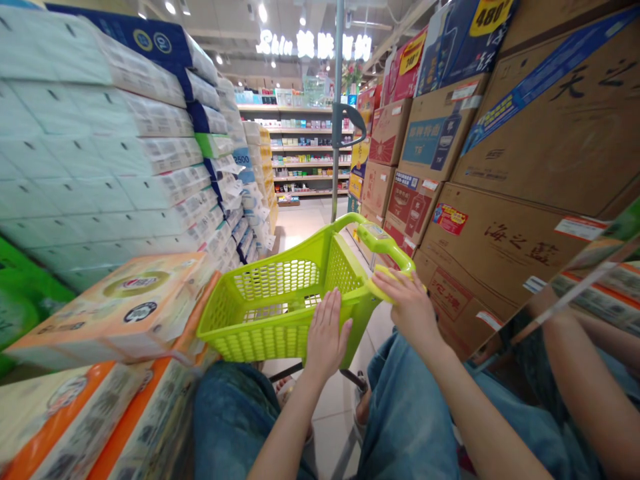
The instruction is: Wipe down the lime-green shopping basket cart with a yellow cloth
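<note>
Against the fingers [327,313], green basket [270,293].

Left hand [326,337] lies flat, fingers straight; right hand [411,308] curls its fingers downward.

The right grip [407,303] hides the near end of the basket handle [385,241], and whether it closes underneath. Shelf goods [305,143] at 12 o'clock are too small to tell; tissue packs [75,133] at 9 o'clock are cut off.

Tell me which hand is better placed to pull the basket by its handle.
Right: the right hand rests on the handle, the left hand lies flat on the side of the basket.
</note>
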The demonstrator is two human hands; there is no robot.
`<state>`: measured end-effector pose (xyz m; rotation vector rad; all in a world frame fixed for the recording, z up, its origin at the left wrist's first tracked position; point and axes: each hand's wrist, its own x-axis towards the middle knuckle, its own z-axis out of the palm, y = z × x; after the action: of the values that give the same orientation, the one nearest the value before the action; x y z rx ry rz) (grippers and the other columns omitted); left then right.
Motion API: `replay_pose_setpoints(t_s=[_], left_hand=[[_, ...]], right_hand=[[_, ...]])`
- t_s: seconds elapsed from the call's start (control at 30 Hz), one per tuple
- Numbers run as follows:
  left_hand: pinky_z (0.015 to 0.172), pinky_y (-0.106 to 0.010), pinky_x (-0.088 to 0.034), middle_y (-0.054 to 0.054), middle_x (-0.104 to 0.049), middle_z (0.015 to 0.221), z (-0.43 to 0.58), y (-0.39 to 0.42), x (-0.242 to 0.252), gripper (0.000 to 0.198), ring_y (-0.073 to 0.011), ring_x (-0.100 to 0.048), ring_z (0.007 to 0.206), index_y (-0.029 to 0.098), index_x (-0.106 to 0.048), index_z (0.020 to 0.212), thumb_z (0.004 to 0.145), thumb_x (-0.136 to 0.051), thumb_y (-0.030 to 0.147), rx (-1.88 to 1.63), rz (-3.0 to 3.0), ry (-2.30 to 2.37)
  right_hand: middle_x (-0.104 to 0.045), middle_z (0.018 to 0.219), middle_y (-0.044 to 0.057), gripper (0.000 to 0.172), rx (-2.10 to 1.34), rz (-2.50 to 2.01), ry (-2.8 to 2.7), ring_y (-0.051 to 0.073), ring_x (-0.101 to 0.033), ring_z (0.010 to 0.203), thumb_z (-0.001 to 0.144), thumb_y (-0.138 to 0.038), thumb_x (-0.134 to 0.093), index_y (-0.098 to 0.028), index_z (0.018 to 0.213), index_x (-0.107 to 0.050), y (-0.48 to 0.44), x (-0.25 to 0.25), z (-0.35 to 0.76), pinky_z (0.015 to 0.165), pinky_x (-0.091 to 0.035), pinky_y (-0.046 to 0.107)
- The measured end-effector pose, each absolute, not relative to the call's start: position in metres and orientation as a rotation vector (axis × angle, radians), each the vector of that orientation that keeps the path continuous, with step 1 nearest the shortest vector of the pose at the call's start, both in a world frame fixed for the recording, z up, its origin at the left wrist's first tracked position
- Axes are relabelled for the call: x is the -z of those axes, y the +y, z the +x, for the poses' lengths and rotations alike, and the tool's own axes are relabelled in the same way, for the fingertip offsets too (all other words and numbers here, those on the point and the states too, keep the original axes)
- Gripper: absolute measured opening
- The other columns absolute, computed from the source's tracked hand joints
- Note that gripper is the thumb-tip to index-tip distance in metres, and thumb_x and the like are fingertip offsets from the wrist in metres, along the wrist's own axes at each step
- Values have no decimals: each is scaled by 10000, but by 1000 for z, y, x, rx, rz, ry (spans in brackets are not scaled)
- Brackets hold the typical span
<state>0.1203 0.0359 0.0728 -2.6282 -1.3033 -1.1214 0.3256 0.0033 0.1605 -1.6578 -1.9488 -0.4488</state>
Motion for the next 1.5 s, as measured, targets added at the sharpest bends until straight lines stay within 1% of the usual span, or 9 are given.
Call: replay_pose_setpoints(t_s=[0.13,0.23,0.37,0.5,0.73,0.9,1.2,1.33,1.5], left_hand=[[1219,-478,-281,-99,-309,1613,121,35,-73,636,-224,-236,1508,194,-75,1580,1025,-333,367,1124,-2621,-1317],[1219,-474,-283,-96,-309,1614,122,35,-74,638,-220,-233,1510,193,-75,1580,1024,-335,368,1120,-2609,-1339],[1221,-475,-279,-99,-317,1610,122,35,-73,627,-217,-229,1511,188,-94,1575,1025,-334,365,1126,-2616,-1327],[1214,-479,-291,-122,-315,1608,121,36,-72,603,-229,-204,1518,163,-172,1556,1020,-353,369,1130,-2608,-1335],[1217,-466,-288,-101,-345,1597,121,36,-72,615,-213,-243,1506,178,-127,1571,1025,-337,368,1126,-2607,-1311],[1219,-461,-287,-90,-333,1604,123,36,-71,623,-212,-236,1508,185,-115,1574,1023,-342,369,1118,-2578,-1340],[1217,-474,-289,-104,-348,1595,121,37,-70,605,-217,-235,1509,178,-161,1561,1021,-347,379,1126,-2598,-1323],[1223,-479,-273,-101,-332,1603,121,36,-71,604,-217,-227,1511,173,-138,1564,1026,-331,370,1107,-2619,-1322],[1227,-476,-265,-90,-317,1611,123,37,-70,621,-216,-225,1512,186,-98,1573,1026,-331,367,1110,-2610,-1331]], right_hand=[[-652,1344,-14,630,495,-1742,-1726,250,-539,1298,769,-23,-465,-319,1304,-616,8,-172,371,1164,-255,620],[-653,1344,-7,610,533,-1770,-1659,266,-508,1328,772,-19,-466,-286,1298,-625,10,-168,356,1164,-273,593],[-648,1352,-6,609,560,-1749,-1749,274,-473,1356,769,13,-466,-251,1292,-633,8,-150,294,1206,-203,541],[-620,1388,-4,589,452,-1621,-1948,255,-456,1373,798,-1,-471,-252,1310,-617,7,-136,251,1206,-204,502],[-636,1366,-25,658,461,-1634,-1900,211,-493,1352,760,23,-424,-304,1301,-604,0,-156,321,1222,-52,580],[-645,1352,-30,635,538,-1753,-1649,235,-515,1333,752,-8,-443,-304,1288,-613,3,-167,356,1206,-110,602],[-607,1401,-3,592,436,-1617,-1943,234,-449,1388,799,5,-461,-250,1312,-605,4,-136,257,1221,-126,502],[-604,1404,-28,624,430,-1583,-2007,215,-467,1372,802,15,-434,-294,1323,-587,0,-147,287,1214,-110,544],[-640,1358,-44,587,518,-1757,-1753,239,-523,1312,793,-14,-443,-315,1264,-622,3,-171,350,1188,-155,600]])
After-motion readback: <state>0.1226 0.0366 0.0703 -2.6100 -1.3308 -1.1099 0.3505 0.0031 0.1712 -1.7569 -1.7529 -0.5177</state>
